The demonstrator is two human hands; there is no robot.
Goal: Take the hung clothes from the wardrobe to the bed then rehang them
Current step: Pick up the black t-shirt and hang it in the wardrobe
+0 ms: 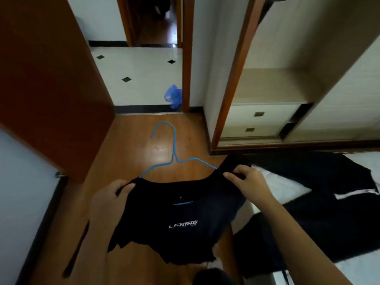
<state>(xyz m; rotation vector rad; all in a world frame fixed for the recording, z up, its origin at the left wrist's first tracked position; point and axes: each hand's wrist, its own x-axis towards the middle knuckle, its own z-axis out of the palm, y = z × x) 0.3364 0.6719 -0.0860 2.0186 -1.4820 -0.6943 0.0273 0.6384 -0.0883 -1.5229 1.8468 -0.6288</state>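
Note:
I hold a black T-shirt (181, 221) with white lettering on its chest out in front of me, above the wooden floor. A blue wire hanger (174, 149) sits inside its neck, hook pointing away from me. My left hand (109, 200) pinches the shirt's left shoulder and my right hand (246, 182) pinches the right shoulder over the hanger's arm. The open wardrobe (273, 85) stands ahead on the right. The bed (287, 190) with white bedding lies at my right.
Dark clothes (333, 202) with a white stripe lie spread on the bed. The wardrobe has two white drawers (259, 120) low down. A brown door (47, 79) stands open at the left. A blue plastic bag (173, 95) lies by the doorway onto a tiled floor.

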